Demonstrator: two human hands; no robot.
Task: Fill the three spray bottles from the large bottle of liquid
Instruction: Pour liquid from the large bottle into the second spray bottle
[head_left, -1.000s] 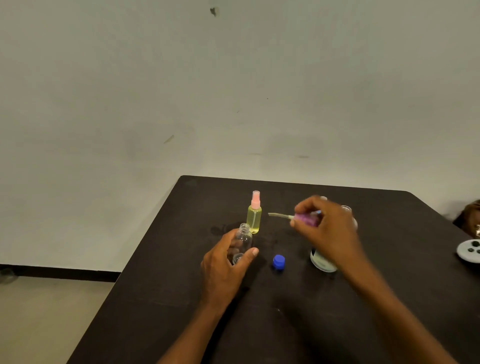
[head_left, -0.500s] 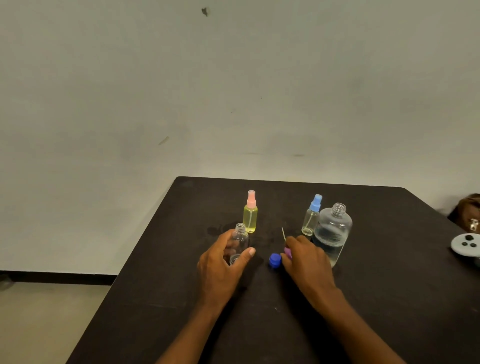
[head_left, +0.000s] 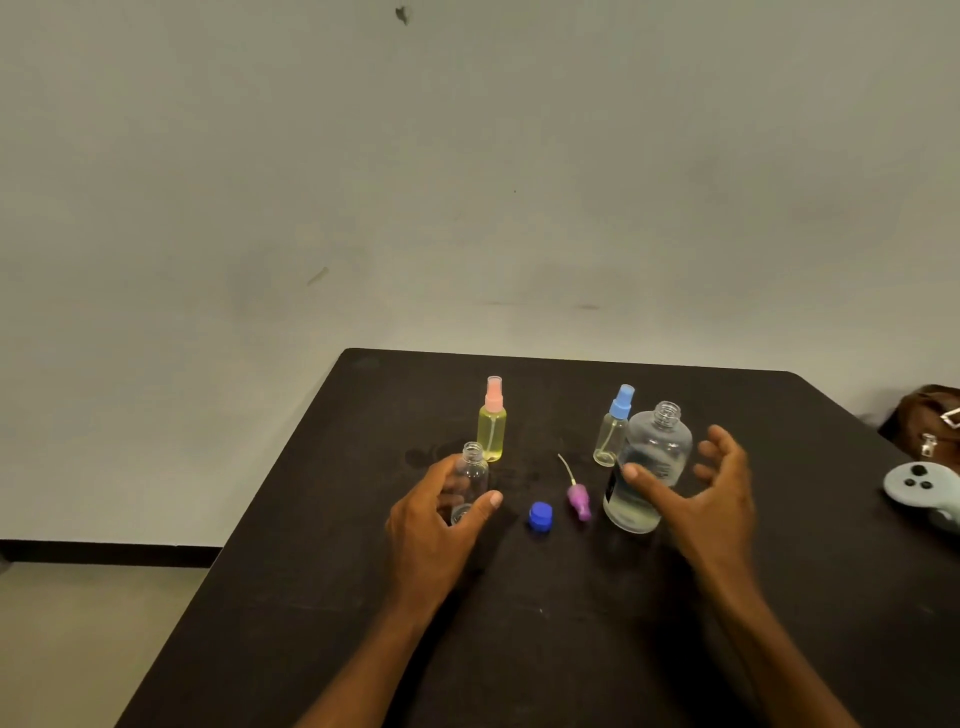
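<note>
Your left hand grips the uncapped small bottle, steadying it for filling; your right hand spreads open round the large bottle, holding nothing.

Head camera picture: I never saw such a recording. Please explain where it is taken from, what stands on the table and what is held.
No machine: a camera on a person's head looks down at two bare hands. The left hand grips a small open bottle. The right hand is open beside the uncapped large bottle. On the dark table also stand a pink-capped yellow bottle and a blue-capped spray bottle; a blue cap and a purple spray head lie loose.
</note>
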